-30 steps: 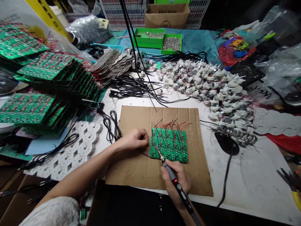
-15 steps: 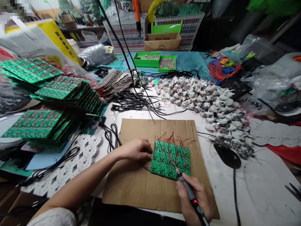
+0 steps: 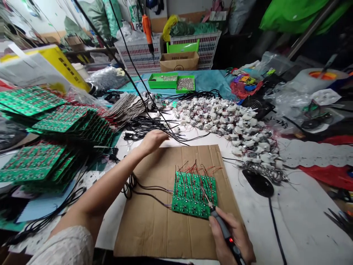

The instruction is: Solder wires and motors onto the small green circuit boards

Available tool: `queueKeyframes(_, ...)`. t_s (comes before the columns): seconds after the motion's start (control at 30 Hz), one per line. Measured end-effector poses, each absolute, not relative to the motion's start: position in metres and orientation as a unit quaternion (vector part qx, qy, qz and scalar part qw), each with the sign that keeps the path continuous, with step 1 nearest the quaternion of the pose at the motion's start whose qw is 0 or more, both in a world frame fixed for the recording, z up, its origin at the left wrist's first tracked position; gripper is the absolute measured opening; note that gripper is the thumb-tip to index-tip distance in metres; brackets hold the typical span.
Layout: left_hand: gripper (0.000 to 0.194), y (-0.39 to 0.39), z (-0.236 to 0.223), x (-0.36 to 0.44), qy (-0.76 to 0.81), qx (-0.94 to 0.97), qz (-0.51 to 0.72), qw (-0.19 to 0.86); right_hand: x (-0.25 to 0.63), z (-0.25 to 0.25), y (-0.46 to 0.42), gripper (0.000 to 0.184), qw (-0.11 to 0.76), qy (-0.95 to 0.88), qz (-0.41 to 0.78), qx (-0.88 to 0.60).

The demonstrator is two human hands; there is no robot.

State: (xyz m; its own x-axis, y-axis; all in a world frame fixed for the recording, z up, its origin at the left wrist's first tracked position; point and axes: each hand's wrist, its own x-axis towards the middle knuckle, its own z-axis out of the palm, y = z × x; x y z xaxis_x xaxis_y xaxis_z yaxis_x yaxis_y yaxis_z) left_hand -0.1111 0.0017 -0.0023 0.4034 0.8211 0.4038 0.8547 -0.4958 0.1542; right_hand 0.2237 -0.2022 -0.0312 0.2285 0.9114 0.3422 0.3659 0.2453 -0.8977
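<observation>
A soldering iron (image 3: pixel 223 225) with a lit red light is gripped in my right hand (image 3: pixel 234 239). Its tip meets or hovers just over the green circuit board (image 3: pixel 190 206), which bristles with red and black wires and lies on a cardboard sheet (image 3: pixel 154 235). Two dark cables (image 3: pixel 151 200) run to the board's left edge. At the back left edge of the cardboard, beside a bundle of black power cords (image 3: pixel 146 123), is my left hand (image 3: pixel 154 141). Its fingers are pressed together, and whatever they may hold is hidden.
Stacked green circuit boards (image 3: pixel 68 119) rise on the left. Behind and right of the cardboard spreads a heap of small white-and-metal motors (image 3: pixel 220 117). Green trays of small metal parts (image 3: pixel 185 84) stand at the back. A black oval object (image 3: pixel 258 183) with a cord and scissors (image 3: pixel 335 219) lie to the right.
My left hand has moved from the board's left edge up and back toward the black cords, exposing the cables there. My right hand still holds the soldering iron over the board. The view has shifted.
</observation>
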Motion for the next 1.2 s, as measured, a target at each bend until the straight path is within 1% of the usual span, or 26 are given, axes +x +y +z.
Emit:
queueKeyframes(0.13, 0.022, -0.015, 0.036, -0.155, -0.587, -0.623, -0.507, 0.1, 0.231, -0.029, -0.2, 0.023, 0.525, -0.606, 0.232, -0.551)
queueKeyframes(0.2, 0.025, -0.027, 0.061, -0.172, -0.595, -0.56, -0.561, 0.132, 0.234, -0.03, -0.2, 0.019, 0.518, -0.629, 0.232, -0.531)
queueKeyframes(0.27, 0.021, -0.045, 0.08, -0.177, -0.571, -0.468, -0.639, 0.216, 0.236, -0.033, -0.201, 0.018, 0.514, -0.64, 0.237, -0.519)
queueKeyframes(0.3, 0.018, -0.057, 0.084, -0.172, -0.549, -0.434, -0.663, 0.266, 0.235, -0.035, -0.202, 0.017, 0.513, -0.64, 0.242, -0.519)
queueKeyframes(0.33, 0.017, -0.07, 0.084, -0.164, -0.538, -0.433, -0.66, 0.296, 0.235, -0.037, -0.202, 0.018, 0.514, -0.636, 0.249, -0.518)
queueKeyframes(0.4, 0.018, -0.099, 0.07, -0.137, -0.586, -0.537, -0.544, 0.266, 0.232, -0.04, -0.204, 0.018, 0.516, -0.632, 0.267, -0.513)
queueKeyframes(0.43, 0.018, -0.112, 0.058, -0.122, -0.593, -0.612, -0.469, 0.232, 0.231, -0.042, -0.204, 0.018, 0.517, -0.631, 0.274, -0.51)
queueKeyframes(0.53, 0.024, -0.138, 0.013, -0.083, -0.501, -0.802, -0.324, 0.025, 0.228, -0.041, -0.204, 0.017, 0.512, -0.632, 0.285, -0.507)
queueKeyframes(0.6, 0.023, -0.143, -0.009, -0.069, -0.479, -0.841, -0.242, -0.063, 0.227, -0.039, -0.204, 0.017, 0.508, -0.635, 0.285, -0.508)
queueKeyframes(0.67, 0.024, -0.141, -0.02, -0.064, -0.493, -0.843, -0.186, -0.109, 0.227, -0.037, -0.204, 0.017, 0.505, -0.638, 0.282, -0.508)
queueKeyframes(0.87, 0.024, -0.138, -0.017, -0.064, -0.55, -0.806, -0.139, -0.17, 0.224, -0.041, -0.206, 0.016, 0.492, -0.64, 0.284, -0.517)
queueKeyframes(1.07, 0.015, -0.135, -0.015, -0.055, -0.576, -0.732, -0.193, -0.307, 0.217, -0.043, -0.2, 0.017, 0.477, -0.666, 0.292, -0.493)
queueKeyframes(1.2, 0.013, -0.13, -0.016, -0.054, -0.59, -0.672, -0.219, -0.39, 0.208, -0.037, -0.194, 0.017, 0.474, -0.673, 0.3, -0.482)
